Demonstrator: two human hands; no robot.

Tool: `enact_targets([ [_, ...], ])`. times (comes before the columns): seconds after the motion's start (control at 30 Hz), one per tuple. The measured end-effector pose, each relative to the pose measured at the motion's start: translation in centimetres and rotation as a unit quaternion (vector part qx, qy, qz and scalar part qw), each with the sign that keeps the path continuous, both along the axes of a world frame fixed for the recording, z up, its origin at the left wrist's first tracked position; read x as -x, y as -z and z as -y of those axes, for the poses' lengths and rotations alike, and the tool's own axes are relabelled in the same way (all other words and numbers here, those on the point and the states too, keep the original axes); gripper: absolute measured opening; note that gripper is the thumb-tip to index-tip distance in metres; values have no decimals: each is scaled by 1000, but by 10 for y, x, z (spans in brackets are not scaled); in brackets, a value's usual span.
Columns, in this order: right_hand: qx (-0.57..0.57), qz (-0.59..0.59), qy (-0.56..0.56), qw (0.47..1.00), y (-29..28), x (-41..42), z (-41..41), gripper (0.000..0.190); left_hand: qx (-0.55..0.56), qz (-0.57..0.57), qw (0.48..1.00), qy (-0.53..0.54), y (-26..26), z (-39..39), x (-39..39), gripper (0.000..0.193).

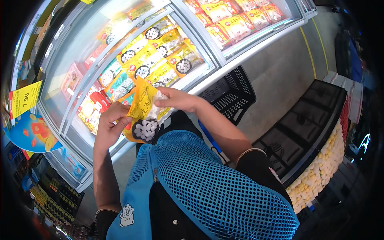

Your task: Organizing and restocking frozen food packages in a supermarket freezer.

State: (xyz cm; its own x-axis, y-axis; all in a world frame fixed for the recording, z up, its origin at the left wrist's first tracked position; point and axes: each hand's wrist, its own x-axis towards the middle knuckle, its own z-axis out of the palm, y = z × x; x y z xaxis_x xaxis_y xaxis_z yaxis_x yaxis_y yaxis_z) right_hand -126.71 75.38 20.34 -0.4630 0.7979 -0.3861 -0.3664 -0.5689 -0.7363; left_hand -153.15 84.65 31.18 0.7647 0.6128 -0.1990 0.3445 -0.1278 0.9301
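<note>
A yellow, partly clear plastic bag of frozen rice balls point(146, 111) is held in front of the body, over the freezer's near edge. My left hand point(114, 124) pinches one side of it between thumb and fingers. At the opposite side, my right hand point(175, 100) grips the clear part, with the thumb on top. The bag is tilted, its printed face towards the camera. Beyond the hands, similar yellow bags point(142, 71) lie in rows inside a chest freezer point(204, 78), beside green bags point(120, 85) and a red pack point(100, 100).
A black perforated shopping basket point(237, 96) stands beside the freezer on the right. Another freezer section holds red and yellow bags point(235, 27). A black divided display stand point(303, 120) is further right. Yellow price tags point(25, 99) hang at the left. A blue mesh vest covers the torso.
</note>
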Motion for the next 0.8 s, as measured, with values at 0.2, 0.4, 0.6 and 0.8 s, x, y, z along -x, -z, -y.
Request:
enact_targets([
  [0.2,64,-15,122,990,-31,34,12,65,53,58,976,-201,6,0,27,29],
  [0.4,25,-13,222,975,-56,40,2,65,414,309,805,-292,58,33,33,62],
  [0.6,12,18,228,973,-71,37,1,62,347,265,787,-435,30,34,11,48],
  [0.8,-24,25,183,983,-71,32,-2,65,304,244,817,-426,-8,29,27,42],
])
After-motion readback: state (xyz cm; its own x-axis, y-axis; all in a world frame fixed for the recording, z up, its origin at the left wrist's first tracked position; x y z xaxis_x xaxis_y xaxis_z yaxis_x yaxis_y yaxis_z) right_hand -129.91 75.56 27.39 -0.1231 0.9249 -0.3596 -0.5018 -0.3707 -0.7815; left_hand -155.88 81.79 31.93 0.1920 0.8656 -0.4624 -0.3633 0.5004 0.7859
